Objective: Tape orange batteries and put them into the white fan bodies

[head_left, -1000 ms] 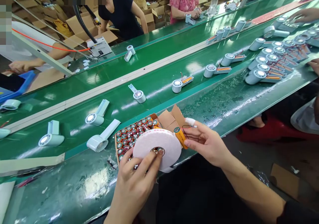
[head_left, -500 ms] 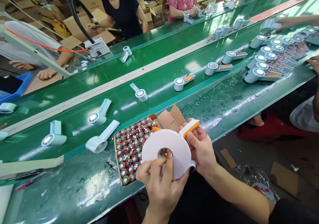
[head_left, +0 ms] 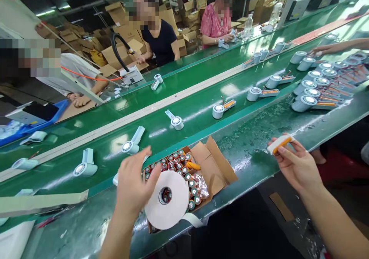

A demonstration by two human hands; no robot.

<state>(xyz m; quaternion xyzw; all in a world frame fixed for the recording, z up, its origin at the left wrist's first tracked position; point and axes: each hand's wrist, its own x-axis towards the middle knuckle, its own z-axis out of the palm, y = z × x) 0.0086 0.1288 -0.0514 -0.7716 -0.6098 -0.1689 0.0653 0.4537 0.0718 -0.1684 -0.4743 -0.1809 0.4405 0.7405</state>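
Left hand (head_left: 134, 184) raised over the bench edge, fingers spread wide and holding nothing; fingertips point up toward a pale fan housing (head_left: 129, 146) on the conveyor belt (head_left: 201, 93), just beyond them. Just right of and below the palm, the white tape roll (head_left: 167, 199) lies flat on the open cardboard box (head_left: 215, 166), covering part of the orange-and-teal battery cells (head_left: 175, 166) packed inside; whether the hand touches the roll cannot be told. Well to the right, the right hand (head_left: 296, 166) pinches an orange battery (head_left: 281, 143) between thumb and forefinger, a white strip of tape lying along the battery's upper side. Judged step: tape is on the cell, hands apart. Judged next move: press the strip down with the thumb, then seat the cell in a housing, which calls for a free left hand on that housing. Beyond the right fingertips, assembled fan units (head_left: 309, 97) crowd the belt.
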